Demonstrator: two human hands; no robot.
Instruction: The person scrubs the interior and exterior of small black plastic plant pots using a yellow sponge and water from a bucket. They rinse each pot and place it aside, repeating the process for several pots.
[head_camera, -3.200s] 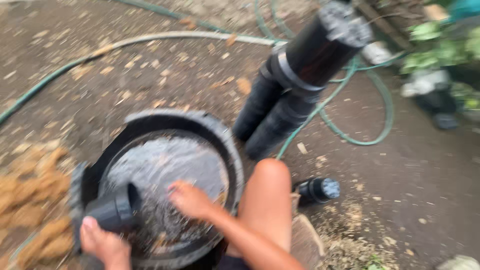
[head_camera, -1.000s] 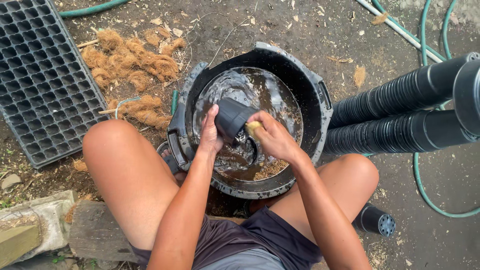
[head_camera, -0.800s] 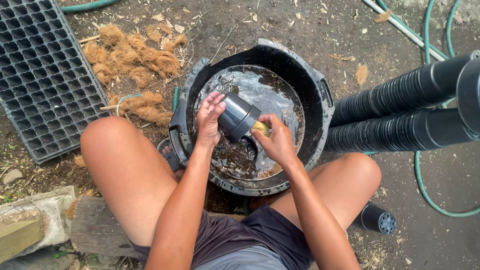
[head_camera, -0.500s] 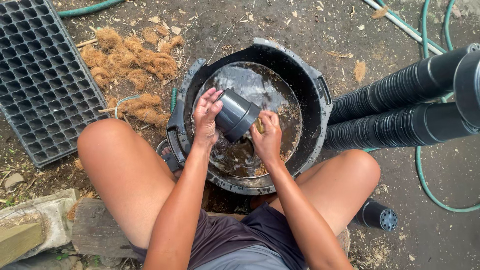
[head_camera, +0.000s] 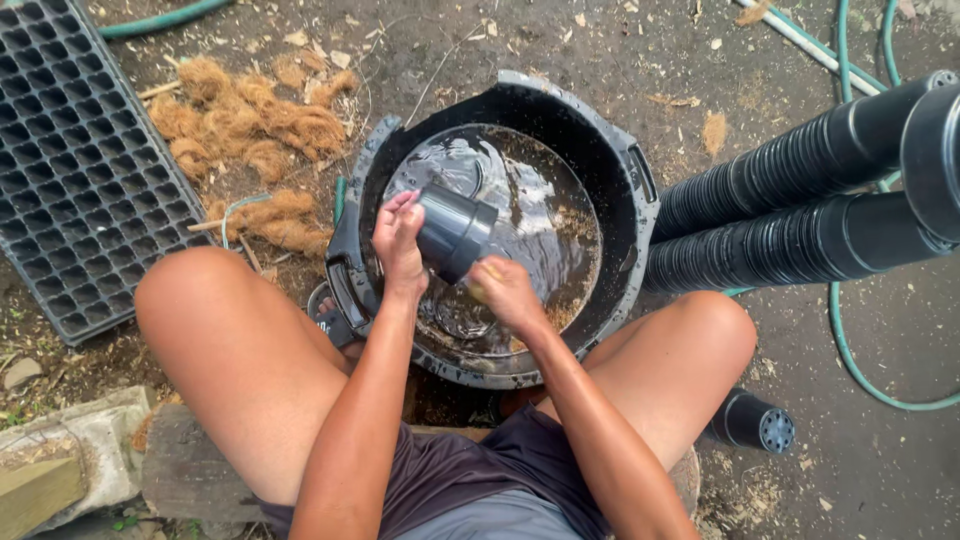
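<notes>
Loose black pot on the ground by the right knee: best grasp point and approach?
Grip the loose pot around its side wall, near the mid-body. It lies on its side with the perforated base facing right, so the curved wall faces up. Come from above, fingers spanning across the barrel. The right knee crowds its left, so keep toward the base end.

No packages, labels, signs or screens are in view.

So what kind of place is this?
Probably an outdoor plant nursery or garden work area: stacked black plastic pots, a seedling tray, a garden hose on bare dirt.
</notes>
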